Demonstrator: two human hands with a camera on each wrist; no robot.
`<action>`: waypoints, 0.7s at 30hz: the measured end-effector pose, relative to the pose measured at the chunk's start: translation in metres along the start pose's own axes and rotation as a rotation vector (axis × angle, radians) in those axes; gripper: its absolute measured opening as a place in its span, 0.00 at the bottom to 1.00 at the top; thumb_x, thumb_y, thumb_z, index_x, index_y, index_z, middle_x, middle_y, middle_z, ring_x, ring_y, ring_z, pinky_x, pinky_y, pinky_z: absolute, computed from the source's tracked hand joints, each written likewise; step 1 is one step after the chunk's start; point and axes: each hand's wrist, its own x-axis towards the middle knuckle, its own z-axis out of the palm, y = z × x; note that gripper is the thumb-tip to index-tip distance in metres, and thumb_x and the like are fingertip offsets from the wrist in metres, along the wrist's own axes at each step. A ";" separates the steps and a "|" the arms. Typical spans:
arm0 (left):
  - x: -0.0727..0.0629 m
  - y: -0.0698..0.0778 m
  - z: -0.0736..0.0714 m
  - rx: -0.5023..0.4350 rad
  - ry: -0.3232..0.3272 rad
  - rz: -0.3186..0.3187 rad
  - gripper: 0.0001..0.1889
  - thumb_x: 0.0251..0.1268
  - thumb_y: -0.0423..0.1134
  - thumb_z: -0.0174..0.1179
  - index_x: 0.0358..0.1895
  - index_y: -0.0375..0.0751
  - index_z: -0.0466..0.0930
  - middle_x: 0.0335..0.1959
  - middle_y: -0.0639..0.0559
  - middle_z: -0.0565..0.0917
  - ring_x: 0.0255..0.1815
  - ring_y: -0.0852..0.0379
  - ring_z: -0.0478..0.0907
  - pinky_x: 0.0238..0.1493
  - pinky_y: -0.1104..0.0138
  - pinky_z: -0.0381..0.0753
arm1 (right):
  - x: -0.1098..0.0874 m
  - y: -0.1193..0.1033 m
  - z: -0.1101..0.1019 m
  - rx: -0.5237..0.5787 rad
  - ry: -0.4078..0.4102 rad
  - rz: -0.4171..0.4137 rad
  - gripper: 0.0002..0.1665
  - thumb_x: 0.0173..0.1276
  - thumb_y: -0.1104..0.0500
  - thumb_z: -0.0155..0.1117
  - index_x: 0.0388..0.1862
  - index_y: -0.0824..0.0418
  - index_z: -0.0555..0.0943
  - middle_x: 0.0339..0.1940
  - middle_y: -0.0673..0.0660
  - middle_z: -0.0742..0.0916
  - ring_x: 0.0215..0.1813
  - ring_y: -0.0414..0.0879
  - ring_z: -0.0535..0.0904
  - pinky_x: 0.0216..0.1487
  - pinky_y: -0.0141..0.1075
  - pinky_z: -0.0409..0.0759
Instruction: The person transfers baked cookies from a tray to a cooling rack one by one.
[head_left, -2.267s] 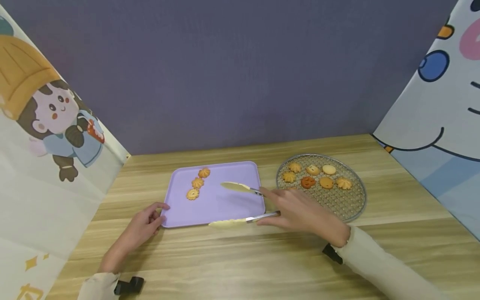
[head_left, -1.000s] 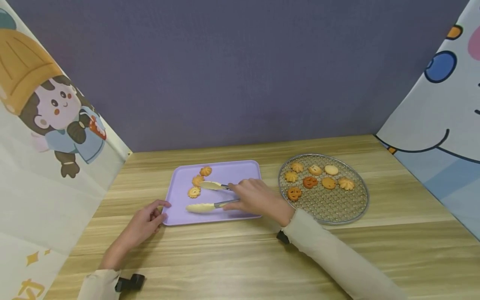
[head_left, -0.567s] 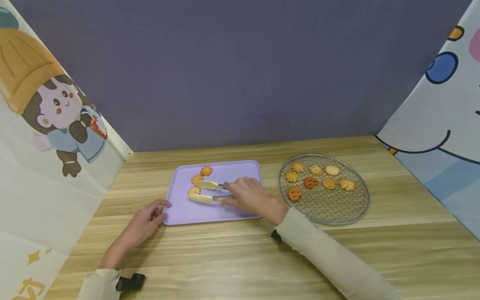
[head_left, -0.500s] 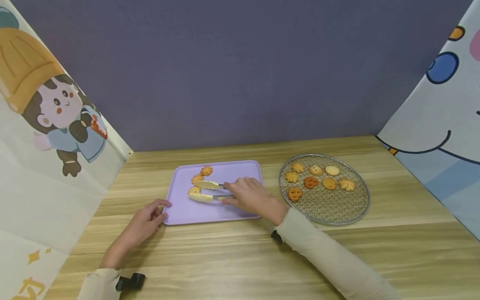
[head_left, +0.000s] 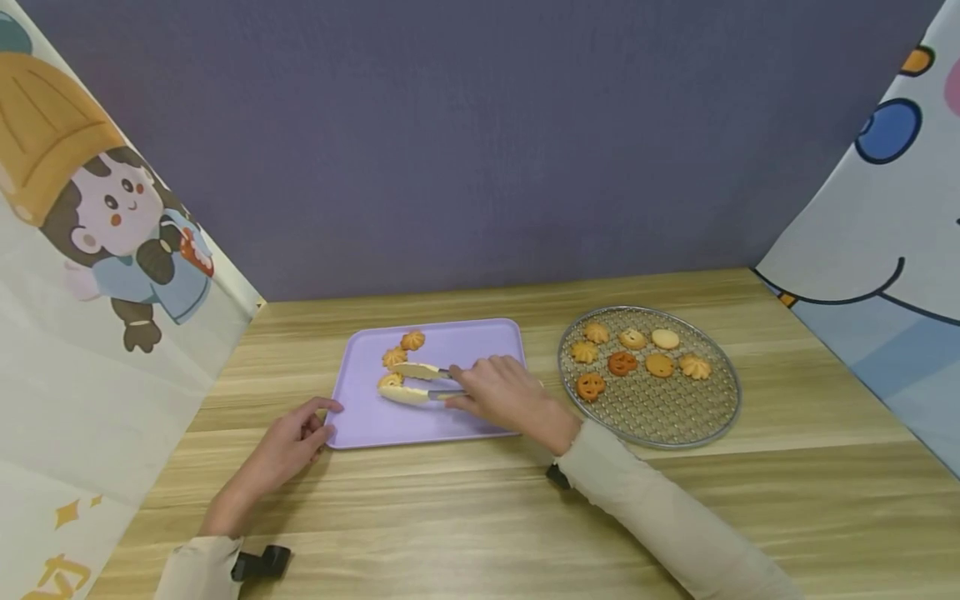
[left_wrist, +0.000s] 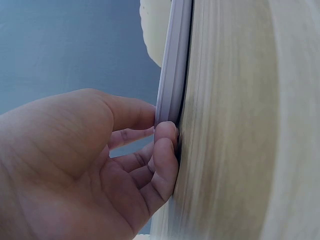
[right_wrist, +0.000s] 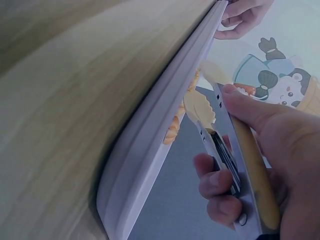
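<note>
Tongs (head_left: 408, 395) in the curled right hand (head_left: 501, 393) straddle a cookie (head_left: 390, 380), likely a grasping step needing a squeeze next; left hand (head_left: 287, 442) pinches the tray (head_left: 472, 342).

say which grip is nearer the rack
Right. The right grip holds the tongs over the tray's right side, just left of the rack. The left grip touches the tray's near left corner, across the tray from the rack.
</note>
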 end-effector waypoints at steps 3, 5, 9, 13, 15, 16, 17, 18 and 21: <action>0.001 -0.002 0.000 0.006 0.001 -0.005 0.15 0.71 0.27 0.55 0.59 0.35 0.75 0.27 0.48 0.76 0.21 0.58 0.73 0.20 0.69 0.75 | -0.002 0.001 -0.002 -0.007 0.009 0.003 0.29 0.70 0.39 0.62 0.56 0.60 0.82 0.16 0.49 0.80 0.13 0.35 0.67 0.13 0.26 0.65; 0.001 -0.003 0.001 0.007 0.001 -0.004 0.15 0.71 0.27 0.55 0.59 0.35 0.75 0.27 0.48 0.75 0.21 0.58 0.73 0.20 0.69 0.75 | -0.003 0.003 -0.004 -0.004 0.018 0.000 0.29 0.70 0.39 0.62 0.57 0.60 0.82 0.16 0.48 0.79 0.13 0.35 0.67 0.13 0.26 0.65; 0.002 -0.004 0.001 0.006 0.003 -0.003 0.15 0.71 0.27 0.54 0.59 0.35 0.75 0.27 0.48 0.75 0.21 0.58 0.73 0.20 0.68 0.75 | -0.007 0.005 -0.006 -0.019 0.045 -0.019 0.28 0.70 0.40 0.62 0.56 0.59 0.82 0.16 0.48 0.78 0.14 0.36 0.66 0.13 0.26 0.64; 0.002 -0.004 0.001 0.010 0.003 -0.004 0.15 0.72 0.27 0.54 0.59 0.35 0.75 0.27 0.48 0.75 0.21 0.58 0.73 0.20 0.69 0.75 | -0.012 0.005 -0.007 -0.057 0.087 -0.038 0.25 0.70 0.41 0.64 0.54 0.58 0.81 0.20 0.49 0.81 0.17 0.38 0.69 0.15 0.26 0.64; 0.002 -0.004 0.001 0.011 0.003 -0.005 0.15 0.72 0.27 0.54 0.59 0.35 0.75 0.27 0.48 0.75 0.21 0.58 0.73 0.20 0.69 0.74 | -0.014 0.005 -0.008 -0.079 0.113 -0.044 0.25 0.69 0.41 0.64 0.54 0.57 0.81 0.22 0.50 0.83 0.18 0.38 0.70 0.15 0.26 0.65; 0.002 -0.004 0.001 0.013 0.002 -0.005 0.15 0.72 0.27 0.54 0.59 0.35 0.75 0.27 0.48 0.75 0.21 0.58 0.73 0.20 0.69 0.74 | -0.015 0.005 -0.009 -0.089 0.124 -0.044 0.25 0.69 0.41 0.64 0.55 0.57 0.81 0.24 0.51 0.83 0.19 0.38 0.71 0.16 0.25 0.65; 0.002 -0.004 0.001 0.013 0.003 -0.006 0.15 0.72 0.27 0.54 0.59 0.35 0.75 0.27 0.48 0.75 0.21 0.58 0.73 0.20 0.69 0.74 | -0.016 0.004 -0.010 -0.103 0.134 -0.045 0.26 0.69 0.41 0.64 0.57 0.57 0.81 0.25 0.51 0.84 0.20 0.39 0.71 0.15 0.25 0.65; 0.002 -0.004 0.001 0.014 0.003 -0.005 0.15 0.72 0.27 0.54 0.59 0.35 0.75 0.27 0.48 0.75 0.21 0.58 0.73 0.20 0.69 0.74 | -0.018 0.004 -0.010 -0.112 0.143 -0.044 0.27 0.69 0.41 0.64 0.58 0.56 0.81 0.25 0.51 0.84 0.20 0.39 0.71 0.15 0.25 0.64; 0.002 -0.003 0.001 0.016 0.003 -0.003 0.15 0.72 0.27 0.54 0.59 0.35 0.75 0.27 0.48 0.76 0.21 0.58 0.73 0.20 0.69 0.74 | -0.022 0.003 -0.014 -0.120 0.168 -0.039 0.28 0.70 0.40 0.63 0.60 0.56 0.80 0.26 0.52 0.85 0.20 0.39 0.71 0.14 0.25 0.62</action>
